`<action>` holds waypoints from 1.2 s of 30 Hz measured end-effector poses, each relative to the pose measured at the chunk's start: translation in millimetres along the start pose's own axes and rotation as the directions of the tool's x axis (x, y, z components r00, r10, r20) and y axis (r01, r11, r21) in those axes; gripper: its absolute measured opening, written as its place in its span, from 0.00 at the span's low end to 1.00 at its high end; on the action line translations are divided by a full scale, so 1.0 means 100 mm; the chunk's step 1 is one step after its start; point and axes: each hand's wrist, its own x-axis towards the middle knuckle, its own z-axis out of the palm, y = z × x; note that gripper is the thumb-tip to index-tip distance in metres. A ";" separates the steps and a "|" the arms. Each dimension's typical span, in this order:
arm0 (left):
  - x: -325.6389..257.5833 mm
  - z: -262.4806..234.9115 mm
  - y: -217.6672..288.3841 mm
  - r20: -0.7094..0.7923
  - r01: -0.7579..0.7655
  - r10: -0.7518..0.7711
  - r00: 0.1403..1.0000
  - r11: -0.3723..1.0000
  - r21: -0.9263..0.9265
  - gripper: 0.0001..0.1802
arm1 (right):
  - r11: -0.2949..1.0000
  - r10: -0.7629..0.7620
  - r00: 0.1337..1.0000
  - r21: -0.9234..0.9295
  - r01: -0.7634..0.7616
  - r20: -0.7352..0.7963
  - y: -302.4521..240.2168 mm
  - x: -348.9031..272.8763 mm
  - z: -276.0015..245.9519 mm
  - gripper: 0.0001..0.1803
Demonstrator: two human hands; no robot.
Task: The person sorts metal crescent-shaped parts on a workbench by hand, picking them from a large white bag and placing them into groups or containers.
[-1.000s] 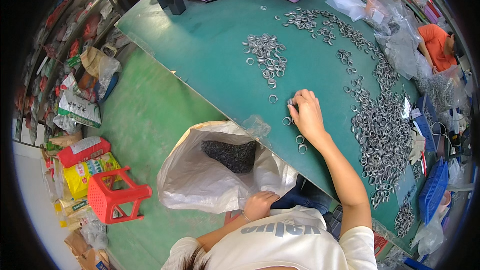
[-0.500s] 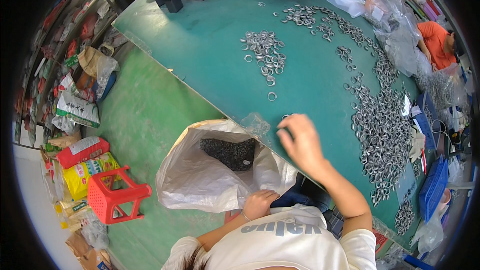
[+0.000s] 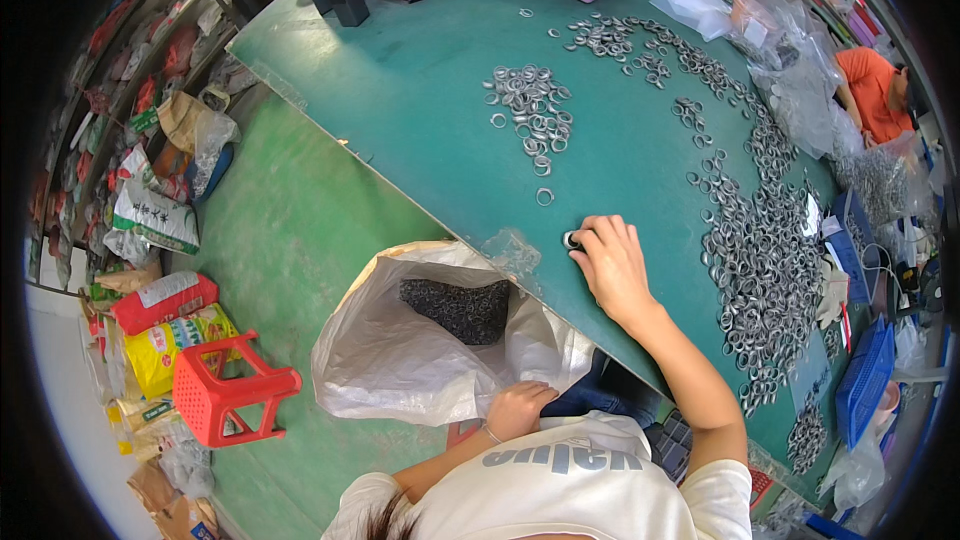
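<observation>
Left hand point(image 3: 517, 408) gripped the white sack point(image 3: 420, 360) rim as before. Right hand point(image 3: 612, 265), which I had seen raised half a second earlier, had dropped onto the desk's point(image 3: 400, 80) near edge, fingers curled over a metal ring point(image 3: 571, 240).

A big white sack point(image 3: 400, 360) stood open on the floor near the table's edge, dark small parts heaped inside, its near rim against the left hand point(image 3: 515, 408). At the far left, by the shelves, lay a red packet point(image 3: 165, 300), a yellow bag point(image 3: 165, 355) just nearer, a white printed sack point(image 3: 155, 220) farther off, and a brown paper bag point(image 3: 185, 120) beyond it. Clear plastic bags point(image 3: 790, 50) were piled at the far right of the table, with another clear bag point(image 3: 850, 475) at the near right.
</observation>
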 end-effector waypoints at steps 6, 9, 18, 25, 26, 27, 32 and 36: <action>0.01 -0.02 0.02 -0.009 0.002 -0.002 1.000 1.000 -0.013 0.16 | 0.999 0.029 0.999 -0.041 -0.028 0.028 0.05 -0.04 0.07 0.07; 0.04 -0.06 0.06 -0.021 0.004 -0.004 1.000 1.000 0.002 0.15 | 0.951 0.154 0.987 0.264 -0.159 0.041 -0.13 -0.06 0.02 0.06; 0.03 -0.03 0.03 -0.023 -0.010 0.009 1.000 1.000 -0.010 0.14 | 0.941 -0.029 0.990 0.337 -0.019 0.138 -0.67 -0.18 -0.19 0.16; 0.02 -0.01 0.01 0.011 0.001 -0.001 1.000 1.000 -0.013 0.15 | 0.989 0.131 0.965 0.037 -0.143 0.226 -0.15 -0.42 -0.53 0.17; 0.03 -0.01 0.02 0.007 -0.004 0.004 1.000 1.000 -0.011 0.15 | 0.989 0.142 0.964 -0.001 -0.145 0.224 -0.14 -0.43 -0.49 0.17; 0.03 -0.02 0.03 0.005 -0.008 0.008 1.000 1.000 -0.005 0.15 | 0.988 0.152 0.963 -0.035 -0.148 0.221 -0.14 -0.45 -0.42 0.18; 0.02 -0.02 0.02 -0.006 -0.007 0.007 1.000 1.000 0.000 0.15 | 0.976 0.184 0.952 -0.157 -0.148 0.245 -0.11 -0.48 -0.29 0.15; 0.03 -0.02 0.02 -0.036 -0.018 0.018 0.999 1.000 0.002 0.16 | 0.955 0.296 0.939 -0.063 -0.290 0.177 -0.08 -0.46 -0.22 0.10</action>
